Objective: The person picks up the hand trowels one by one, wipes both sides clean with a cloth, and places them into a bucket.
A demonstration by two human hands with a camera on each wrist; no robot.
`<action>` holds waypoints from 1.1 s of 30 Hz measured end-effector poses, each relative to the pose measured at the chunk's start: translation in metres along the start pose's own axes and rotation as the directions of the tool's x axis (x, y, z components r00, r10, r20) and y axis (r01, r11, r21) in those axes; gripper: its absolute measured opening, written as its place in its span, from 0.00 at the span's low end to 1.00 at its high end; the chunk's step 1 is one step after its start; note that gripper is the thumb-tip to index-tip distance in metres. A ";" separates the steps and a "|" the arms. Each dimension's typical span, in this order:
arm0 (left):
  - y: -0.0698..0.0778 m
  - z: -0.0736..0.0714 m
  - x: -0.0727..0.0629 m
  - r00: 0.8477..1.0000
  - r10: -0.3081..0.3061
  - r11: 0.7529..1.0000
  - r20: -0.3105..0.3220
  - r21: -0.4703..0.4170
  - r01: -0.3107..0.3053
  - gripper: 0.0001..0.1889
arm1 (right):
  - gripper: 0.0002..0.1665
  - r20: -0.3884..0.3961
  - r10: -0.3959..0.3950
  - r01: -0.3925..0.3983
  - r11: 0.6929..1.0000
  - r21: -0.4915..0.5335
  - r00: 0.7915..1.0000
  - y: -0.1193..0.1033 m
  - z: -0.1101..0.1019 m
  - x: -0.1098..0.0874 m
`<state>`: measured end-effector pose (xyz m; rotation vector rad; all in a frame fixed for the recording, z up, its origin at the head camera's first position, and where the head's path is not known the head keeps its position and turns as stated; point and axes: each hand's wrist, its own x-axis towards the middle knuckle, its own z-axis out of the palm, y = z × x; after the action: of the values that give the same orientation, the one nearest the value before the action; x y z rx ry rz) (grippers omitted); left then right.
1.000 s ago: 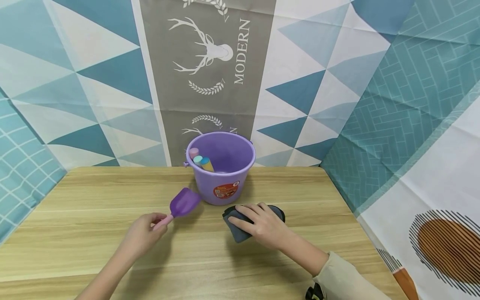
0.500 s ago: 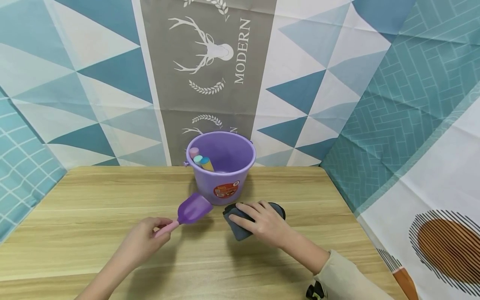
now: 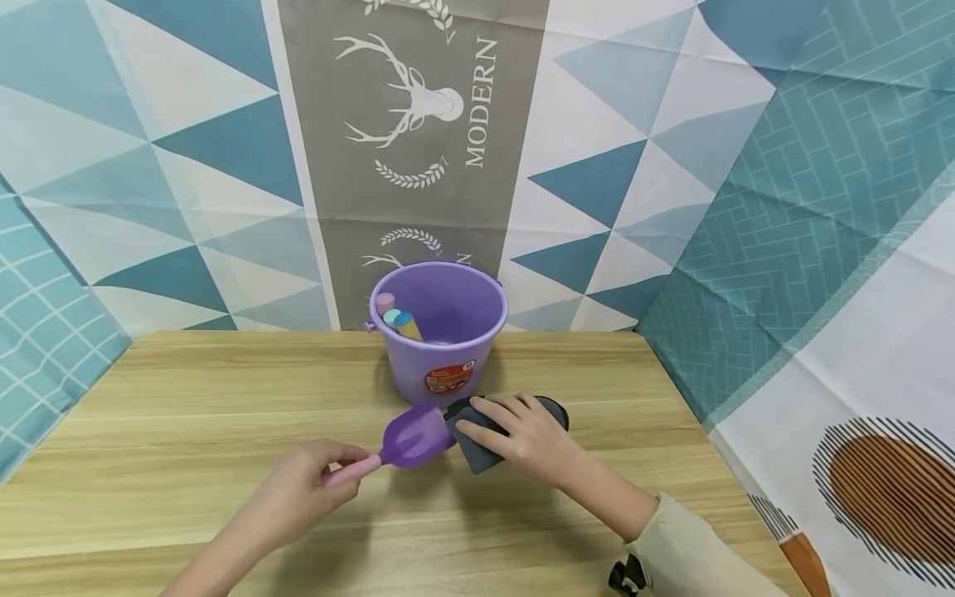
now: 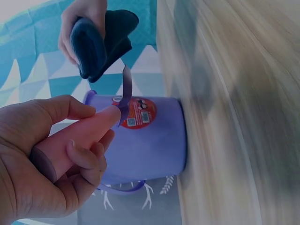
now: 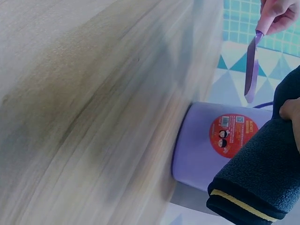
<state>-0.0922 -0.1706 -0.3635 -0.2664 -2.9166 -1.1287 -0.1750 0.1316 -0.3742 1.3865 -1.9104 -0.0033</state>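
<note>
My left hand [image 3: 313, 489] grips the pink handle of a toy shovel [image 3: 414, 436] with a purple blade, held above the table. In the left wrist view, thumb and fingers wrap the handle [image 4: 77, 138]. My right hand [image 3: 530, 439] holds a folded dark grey cloth [image 3: 477, 448] with a black edge, fingers spread over its top. A yellow stripe shows along the cloth [image 5: 262, 168] in the right wrist view. The blade's tip meets the cloth's left edge in the head view. Both are in front of a purple bucket [image 3: 418, 365].
Inside the bucket, at its left, stand several stick-like pieces, including a yellow one with a blue end [image 3: 407, 325]. The bucket is at the back of the wooden table [image 3: 224, 398], before a patterned cloth backdrop [image 3: 418, 199]. A dark object [image 3: 628, 574] is at the right sleeve.
My left hand has moved right and nearer to me with the shovel, its blade going from beside the bucket to the cloth. The right hand and cloth have barely moved.
</note>
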 end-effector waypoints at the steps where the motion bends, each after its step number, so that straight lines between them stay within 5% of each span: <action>1: 0.001 0.000 0.000 1.000 0.014 1.000 0.001 -0.003 -0.014 0.13 | 0.20 -0.003 0.001 -0.001 1.000 0.001 1.000 0.000 -0.001 0.001; 9: 0.012 0.003 0.000 0.993 0.109 0.994 0.041 -0.011 -0.109 0.13 | 0.17 -0.014 -0.021 0.021 1.000 0.008 1.000 -0.002 -0.004 0.010; 24: 0.027 0.003 0.007 0.989 0.106 0.994 0.103 -0.001 -0.107 0.13 | 0.17 -0.078 -0.082 0.081 0.997 -0.021 0.994 -0.008 0.000 0.023; 33: 0.031 0.004 0.009 0.988 0.129 0.991 0.088 0.014 -0.131 0.12 | 0.17 -0.080 -0.120 0.116 0.992 -0.050 0.990 -0.013 0.001 0.029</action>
<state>-0.0958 -0.1445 -0.3450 -0.5103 -2.9318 -1.0961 -0.1687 0.1023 -0.3640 1.4454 -1.7482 -0.0459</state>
